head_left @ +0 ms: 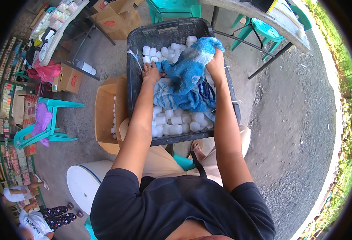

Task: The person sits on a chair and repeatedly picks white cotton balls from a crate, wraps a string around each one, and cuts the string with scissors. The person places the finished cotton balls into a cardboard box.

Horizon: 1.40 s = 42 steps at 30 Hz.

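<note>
A wide black plastic crate (pixel 175 139) stands before me, holding many small white plastic cylinders (pixel 176 130). Over their middle lies a damp-looking blue and white towel (pixel 192 66), bunched and partly lifted on the right. My right hand (pixel 216 64) is closed around the towel's upper right part. At the towel's left edge, my left hand (pixel 151 73) rests with fingers stretched out beside the cylinders, near the crate's left wall; its fingertips are partly hard to make out. A dark blue looped item (pixel 206 91) lies by the towel's right side.
An open cardboard box (pixel 106 110) with more white cylinders stands left of the crate. A round white-topped container (pixel 82 188) is near my left elbow. Tables (pixel 282 24) and green plastic chairs (pixel 55 120) stand around. Two people (pixel 36 220) are at the lower left.
</note>
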Tool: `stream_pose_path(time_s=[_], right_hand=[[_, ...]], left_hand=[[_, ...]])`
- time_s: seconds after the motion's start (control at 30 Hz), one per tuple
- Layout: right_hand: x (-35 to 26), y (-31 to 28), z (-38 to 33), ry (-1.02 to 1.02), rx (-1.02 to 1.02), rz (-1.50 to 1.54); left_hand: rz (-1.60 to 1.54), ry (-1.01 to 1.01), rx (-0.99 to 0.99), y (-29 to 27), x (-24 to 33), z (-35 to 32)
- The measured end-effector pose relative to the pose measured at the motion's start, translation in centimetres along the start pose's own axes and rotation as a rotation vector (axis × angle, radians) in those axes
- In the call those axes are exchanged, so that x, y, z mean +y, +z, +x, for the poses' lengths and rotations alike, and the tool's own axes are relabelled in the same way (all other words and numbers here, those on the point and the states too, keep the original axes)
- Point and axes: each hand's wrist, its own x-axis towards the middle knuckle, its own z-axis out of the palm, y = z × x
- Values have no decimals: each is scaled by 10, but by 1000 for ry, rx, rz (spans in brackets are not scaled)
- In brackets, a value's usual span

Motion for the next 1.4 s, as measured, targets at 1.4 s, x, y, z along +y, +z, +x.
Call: stream_pose_path(time_s=[1.4], right_hand=[[13,-20,-7,694,-133,1325]], left_hand=[[-83,486,135,-34,14,-61]])
